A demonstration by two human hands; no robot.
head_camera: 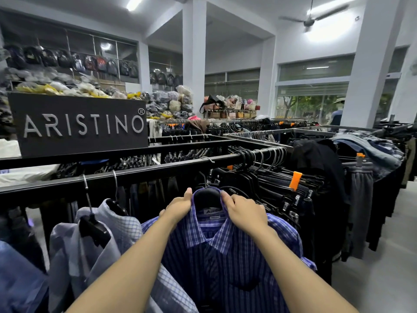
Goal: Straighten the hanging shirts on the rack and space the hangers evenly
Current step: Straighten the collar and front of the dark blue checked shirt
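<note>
A blue and purple checked shirt point(228, 251) hangs on a black hanger point(206, 196) from the black rack rail point(144, 175), front towards me. My left hand point(178, 207) grips the left side of its collar, and my right hand point(244, 213) grips the right side. To its left hang a pale blue checked shirt point(126, 224) and a light lilac shirt point(65, 251), each on a black hanger with a metal hook. A further blue garment point(15, 274) shows at the far left edge.
Right of the shirt, several empty black clip hangers point(270, 186) with orange tags crowd the rail. Dark trousers point(361, 208) hang further right beside a bare floor aisle point(383, 267). A dark ARISTINO sign point(79, 125) stands behind the rack, with more racks and white pillars beyond.
</note>
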